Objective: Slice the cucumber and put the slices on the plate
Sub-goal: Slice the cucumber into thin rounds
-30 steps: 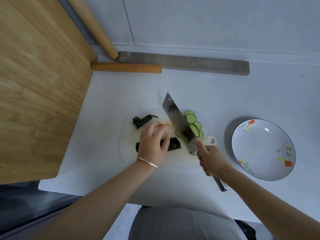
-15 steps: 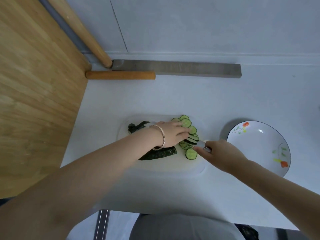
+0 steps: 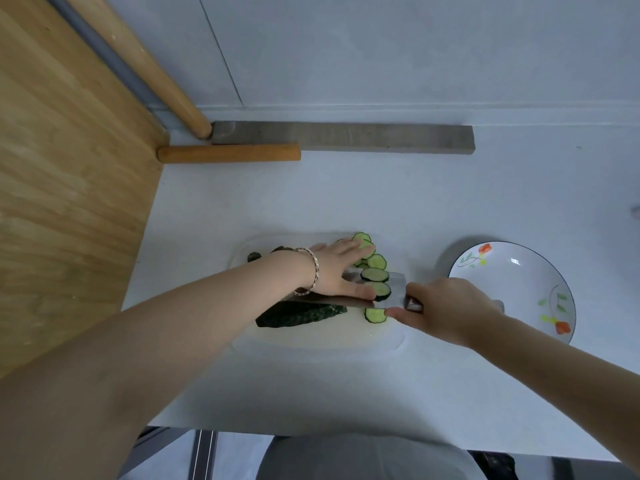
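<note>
- One white countertop (image 3: 346, 375) is seen, smooth and matt, filling most of the scene.
- One large wooden board (image 3: 62, 188) with visible grain is stood at the left.
- Two round wooden poles are counted: a long one (image 3: 138, 60) leaned at the far left, and a shorter one (image 3: 228, 153) laid flat beside it.
- One long grey rectangular bar (image 3: 346, 136), stone-like in texture, is laid along the far edge.
- One pale, translucent cutting board (image 3: 311, 337) with rounded corners is placed at the centre.
- One round white plate (image 3: 512, 282), glossy, dark-rimmed and painted with flowers, is set at the right, with no slices on it.
- One cleaver (image 3: 394, 289) with a broad metal blade is held flat over the board, with at least two slices carried on it.
- The right hand (image 3: 446, 306) is closed around the cleaver's handle.
- The left hand (image 3: 337, 268) is spread flat, fingers extended, laid over the slices and the blade; nothing is gripped by it.
- One uncut cucumber piece (image 3: 301, 315), dark green and bumpy, is left on the near part of the board; a smaller end scrap (image 3: 254, 257) is seen at the far left.
- About eight cucumber slices (image 3: 375, 315) are counted, thin, round, pale with dark rims, gathered at the board's right; some are hidden by the hand.
- One beaded bracelet (image 3: 313, 271) is worn on the left wrist.
</note>
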Available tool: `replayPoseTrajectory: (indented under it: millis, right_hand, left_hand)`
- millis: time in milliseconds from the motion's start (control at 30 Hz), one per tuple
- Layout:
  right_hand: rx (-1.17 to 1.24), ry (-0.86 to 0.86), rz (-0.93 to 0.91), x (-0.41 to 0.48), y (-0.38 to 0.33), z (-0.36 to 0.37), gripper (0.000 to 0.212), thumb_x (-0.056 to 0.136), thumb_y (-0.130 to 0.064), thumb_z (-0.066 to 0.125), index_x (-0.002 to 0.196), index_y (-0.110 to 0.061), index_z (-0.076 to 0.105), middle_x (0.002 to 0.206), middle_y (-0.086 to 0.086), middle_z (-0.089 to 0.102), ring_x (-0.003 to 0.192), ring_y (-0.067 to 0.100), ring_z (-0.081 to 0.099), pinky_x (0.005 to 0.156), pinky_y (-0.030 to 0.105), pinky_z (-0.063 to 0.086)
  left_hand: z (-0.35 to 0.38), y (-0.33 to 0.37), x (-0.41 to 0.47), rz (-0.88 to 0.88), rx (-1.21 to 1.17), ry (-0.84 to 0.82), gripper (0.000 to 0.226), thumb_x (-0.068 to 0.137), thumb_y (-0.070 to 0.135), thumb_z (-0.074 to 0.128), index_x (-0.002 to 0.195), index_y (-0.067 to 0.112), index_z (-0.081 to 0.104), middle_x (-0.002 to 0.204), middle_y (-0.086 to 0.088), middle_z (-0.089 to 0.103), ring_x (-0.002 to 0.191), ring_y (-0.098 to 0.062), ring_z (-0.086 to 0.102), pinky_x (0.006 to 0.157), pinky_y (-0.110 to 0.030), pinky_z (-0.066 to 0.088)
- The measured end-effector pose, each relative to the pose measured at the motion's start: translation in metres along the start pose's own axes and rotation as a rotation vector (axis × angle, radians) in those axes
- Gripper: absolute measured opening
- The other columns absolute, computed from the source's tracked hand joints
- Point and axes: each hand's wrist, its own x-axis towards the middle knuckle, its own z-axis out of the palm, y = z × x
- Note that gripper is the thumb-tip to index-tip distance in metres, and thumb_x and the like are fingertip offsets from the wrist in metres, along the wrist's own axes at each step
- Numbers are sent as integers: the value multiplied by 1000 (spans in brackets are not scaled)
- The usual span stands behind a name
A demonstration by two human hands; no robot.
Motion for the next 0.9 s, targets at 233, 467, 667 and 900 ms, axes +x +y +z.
replayPoseTrajectory:
  millis: [233, 467, 667, 900]
  right_hand:
    - [-83, -32, -96, -4, -9, -8, 47, 90, -66, 32, 93, -20, 42, 97, 2, 63, 101, 24, 60, 46, 27, 18]
    - [-136, 11, -101, -6, 6, 2, 56, 88, -68, 31, 101, -17, 50, 98, 4, 66, 94, 27, 62, 64, 28, 33]
    - [-156, 19, -69, -12, 20, 7, 48, 87, -69, 31, 87, -21, 36, 98, 0, 68, 93, 25, 63, 63, 27, 32]
    - [-52, 50, 66, -23, 25, 13, 47, 87, -67, 34, 83, -22, 48, 67, -4, 55, 72, 21, 55, 60, 29, 36]
  left_hand:
    - [6, -2, 30, -58, -3, 89, 74, 84, 68, 30, 142, 38, -6, 155, 6, -12, 141, -12, -14, 116, -44, -2]
    - [-5, -20, 32, -92, -36, 250, 68, 88, 60, 29, 144, 30, 4, 156, 2, -2, 142, -13, -5, 116, -45, 6]
    - [-1, -43, 10, -129, 18, 59, 83, 78, 70, 41, 142, 39, -2, 155, 6, -9, 141, -14, -14, 116, -49, 2]
    - [-14, -59, -2, -312, -373, 404, 44, 95, 35, 39, 136, 19, 36, 147, -4, 34, 133, -22, 34, 109, -37, 30]
